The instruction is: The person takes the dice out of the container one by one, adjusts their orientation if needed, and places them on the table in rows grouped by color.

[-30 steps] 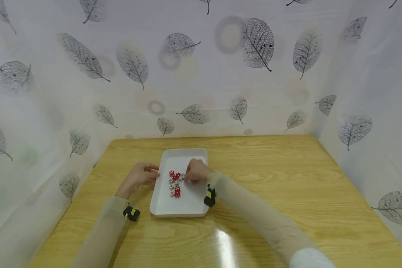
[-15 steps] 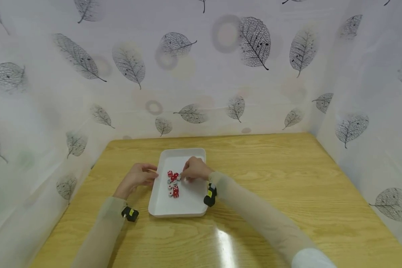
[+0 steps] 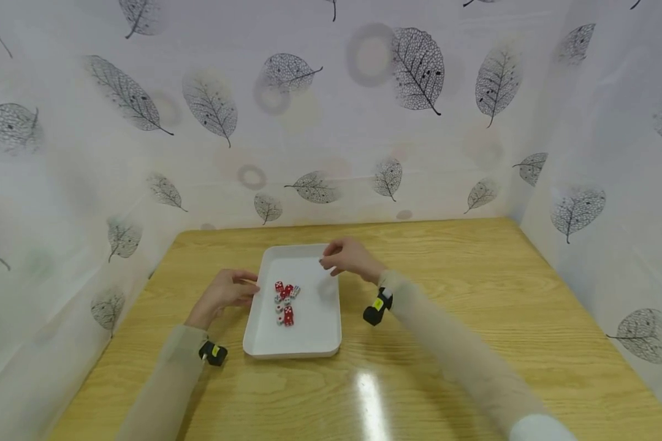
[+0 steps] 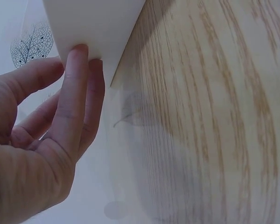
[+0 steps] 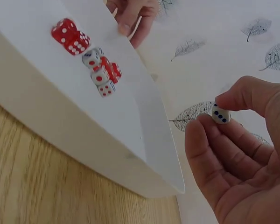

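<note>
My right hand [image 3: 353, 257] pinches a white die [image 5: 220, 115] with blue pips between thumb and fingertips, above the tray's far right corner. Red dice [image 3: 289, 316] and white dice [image 3: 279, 309] lie clustered left of the middle in a shallow white tray [image 3: 311, 331]. Some dice touch one another, and the right wrist view shows several of them. At the tray's left side is my left hand [image 3: 228, 291]. Its extended fingers [image 4: 73, 70] touch the tray's outer wall in the left wrist view, with the thumb side near the rim.
The tray stands on a wooden table [image 3: 447, 294], left of its middle. A white curtain [image 3: 331, 122] printed with leaves surrounds the table at the back and sides. Black wrist cameras [image 3: 377, 307] sit on both wrists.
My right hand has lifted from beside the dice and moved up and right to the tray's far right corner, carrying a white die. My left hand has stayed at the tray's left side.
</note>
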`<state>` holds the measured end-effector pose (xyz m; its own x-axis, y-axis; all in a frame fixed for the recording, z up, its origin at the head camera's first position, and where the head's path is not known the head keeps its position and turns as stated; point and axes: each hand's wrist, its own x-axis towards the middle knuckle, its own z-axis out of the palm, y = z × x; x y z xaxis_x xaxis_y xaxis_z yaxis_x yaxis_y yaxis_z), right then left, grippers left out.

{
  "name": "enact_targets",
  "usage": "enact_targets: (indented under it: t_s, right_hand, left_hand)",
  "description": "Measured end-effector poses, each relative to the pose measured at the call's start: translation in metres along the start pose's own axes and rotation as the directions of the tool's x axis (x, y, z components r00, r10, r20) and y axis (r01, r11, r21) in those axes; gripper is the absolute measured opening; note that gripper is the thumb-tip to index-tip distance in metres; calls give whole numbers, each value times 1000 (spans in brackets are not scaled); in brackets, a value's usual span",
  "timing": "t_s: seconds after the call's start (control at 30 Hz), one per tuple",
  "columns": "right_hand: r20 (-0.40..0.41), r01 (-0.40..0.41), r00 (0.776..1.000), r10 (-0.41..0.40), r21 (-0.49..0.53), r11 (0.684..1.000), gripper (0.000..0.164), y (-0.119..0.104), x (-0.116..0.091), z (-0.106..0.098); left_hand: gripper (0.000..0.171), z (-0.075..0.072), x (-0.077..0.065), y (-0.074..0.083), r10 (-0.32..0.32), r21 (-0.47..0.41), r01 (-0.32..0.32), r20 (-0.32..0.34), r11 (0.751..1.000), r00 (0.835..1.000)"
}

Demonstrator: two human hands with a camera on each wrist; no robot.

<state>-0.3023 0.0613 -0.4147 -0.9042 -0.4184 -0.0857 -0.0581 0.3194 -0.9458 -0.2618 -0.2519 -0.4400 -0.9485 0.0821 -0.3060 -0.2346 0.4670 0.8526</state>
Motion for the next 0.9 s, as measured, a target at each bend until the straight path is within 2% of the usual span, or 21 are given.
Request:
enact_targets:
  t_s: [0.17, 0.3, 0.37, 0.47, 0.53, 0.73, 0.9]
  right_hand:
    - [-31, -1, 1000, 1, 17, 1000, 17, 15, -3, -27]
    - [-63, 8, 998, -14, -99, 995, 16, 30, -5, -47]
    - [-75, 20, 997, -37, -213, 977, 15, 38, -6, -56]
    - [-77, 34, 995, -68, -377, 926, 13, 51, -6, -66]
    - [-71, 31, 995, -70, -445, 895, 13, 58, -6, -72]
    - [-49, 7, 998, -37, -515, 857, 13, 65, -4, -82]
    - [-27, 26, 998, -48, -536, 844, 12, 67, 0, -82]
  left_hand:
    - [45, 0, 0, -1, -4, -2, 3, -3, 1000, 1000]
    - [45, 1, 1, -2, -12, -1, 12, -5, 1000, 1000]
    - [46, 2, 2, -4, -17, 2, 17, -5, 1000, 1000]
    - [45, 3, 4, -5, -26, 9, 26, -8, 1000, 1000]
    - [45, 3, 4, -5, -27, 10, 27, -7, 1000, 1000]
    - [45, 2, 2, -2, -15, 2, 15, -1, 1000, 1000]
    - [44, 1, 2, 0, -15, 14, 15, -2, 1000, 1000]
